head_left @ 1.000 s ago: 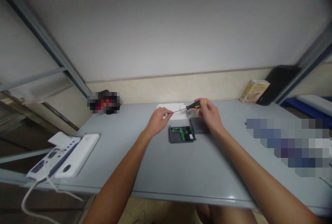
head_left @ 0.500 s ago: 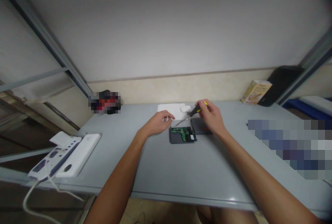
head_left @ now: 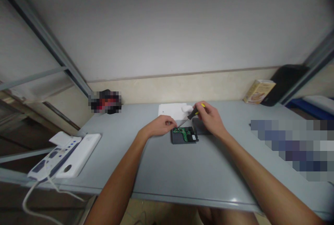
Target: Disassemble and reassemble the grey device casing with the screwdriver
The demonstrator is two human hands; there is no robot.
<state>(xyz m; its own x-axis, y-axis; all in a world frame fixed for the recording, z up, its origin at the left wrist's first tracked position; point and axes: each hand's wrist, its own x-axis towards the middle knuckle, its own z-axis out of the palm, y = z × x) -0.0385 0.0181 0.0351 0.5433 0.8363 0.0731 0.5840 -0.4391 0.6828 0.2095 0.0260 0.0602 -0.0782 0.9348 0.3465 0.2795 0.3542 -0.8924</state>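
The right hand [head_left: 211,120] is closed on a small screwdriver [head_left: 194,112], its tip down at the green circuit board [head_left: 184,133] in a dark open case [head_left: 183,136] mid-table; the left hand [head_left: 159,127], fingers curled and holding nothing visible, steadies the case's left edge. A screw is likely being worked; seating the tip squarely comes next. The screw itself is too small to see

Circuit board [head_left: 184,134] lies on table [head_left: 167,169], power strip [head_left: 56,155] far left.

You've got a grey table [head_left: 167,169] w/ plain white wall [head_left: 167,26] at 12 o'clock, metal frame [head_left: 47,44] at 10, prob. shelving; dim light.
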